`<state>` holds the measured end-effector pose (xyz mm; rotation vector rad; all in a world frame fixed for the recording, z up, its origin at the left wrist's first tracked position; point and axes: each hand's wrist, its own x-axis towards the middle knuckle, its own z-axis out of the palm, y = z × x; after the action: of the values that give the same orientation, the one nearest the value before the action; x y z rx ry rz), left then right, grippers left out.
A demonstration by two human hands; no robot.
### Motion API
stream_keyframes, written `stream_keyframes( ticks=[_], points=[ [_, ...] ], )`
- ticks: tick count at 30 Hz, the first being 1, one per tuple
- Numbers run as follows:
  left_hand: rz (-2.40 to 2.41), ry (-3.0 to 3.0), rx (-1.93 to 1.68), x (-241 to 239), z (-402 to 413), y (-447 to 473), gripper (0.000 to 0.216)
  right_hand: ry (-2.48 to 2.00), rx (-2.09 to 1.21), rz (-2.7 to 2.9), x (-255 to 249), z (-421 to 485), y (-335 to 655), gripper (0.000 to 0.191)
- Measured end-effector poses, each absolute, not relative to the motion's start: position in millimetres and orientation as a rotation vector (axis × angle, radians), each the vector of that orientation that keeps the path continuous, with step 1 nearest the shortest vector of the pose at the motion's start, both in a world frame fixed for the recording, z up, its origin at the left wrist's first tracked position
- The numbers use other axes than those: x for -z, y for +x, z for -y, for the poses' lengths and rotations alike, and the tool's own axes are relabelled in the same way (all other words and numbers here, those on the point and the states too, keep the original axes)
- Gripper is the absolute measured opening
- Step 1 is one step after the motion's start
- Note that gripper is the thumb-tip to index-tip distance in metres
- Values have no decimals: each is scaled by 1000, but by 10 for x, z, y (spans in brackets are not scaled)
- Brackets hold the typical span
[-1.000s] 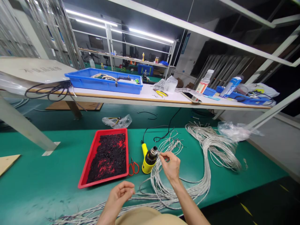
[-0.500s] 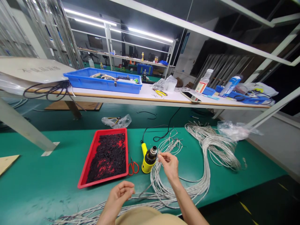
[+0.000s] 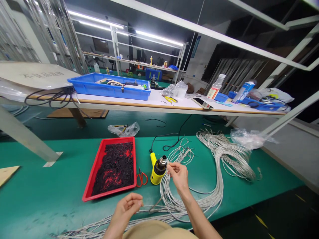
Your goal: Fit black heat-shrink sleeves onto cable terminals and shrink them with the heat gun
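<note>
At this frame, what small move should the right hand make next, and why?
Probably ease the right hand slightly away from the yellow heat gun: the pinched fingertips sit close beside the metal nozzle, and whether that is hot cannot be seen.

Green bench (image 3: 62,189) with red tray (image 3: 135,162), scissors (image 3: 141,174), heat gun (image 3: 156,177), cables (image 3: 218,172)

Heat gun (image 3: 156,177): yellow-black, standing nozzle up | pale cables (image 3: 219,174): long bundle, looped just beside gun
</note>
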<state>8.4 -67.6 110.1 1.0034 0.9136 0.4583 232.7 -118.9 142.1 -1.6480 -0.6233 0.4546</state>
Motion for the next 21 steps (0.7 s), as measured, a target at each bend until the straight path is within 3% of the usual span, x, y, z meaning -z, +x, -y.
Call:
stream_keyframes(
  ticks=[15, 21],
  points=[
    [-923, 1003, -476, -1105, 673, 81, 41, -1642, -416, 640, -1480, 1181, 2307, 23],
    [-930, 1008, -480, -1111, 679, 82, 41, -1812, -129, 805, -1616, 1264, 2370, 16]
  ],
)
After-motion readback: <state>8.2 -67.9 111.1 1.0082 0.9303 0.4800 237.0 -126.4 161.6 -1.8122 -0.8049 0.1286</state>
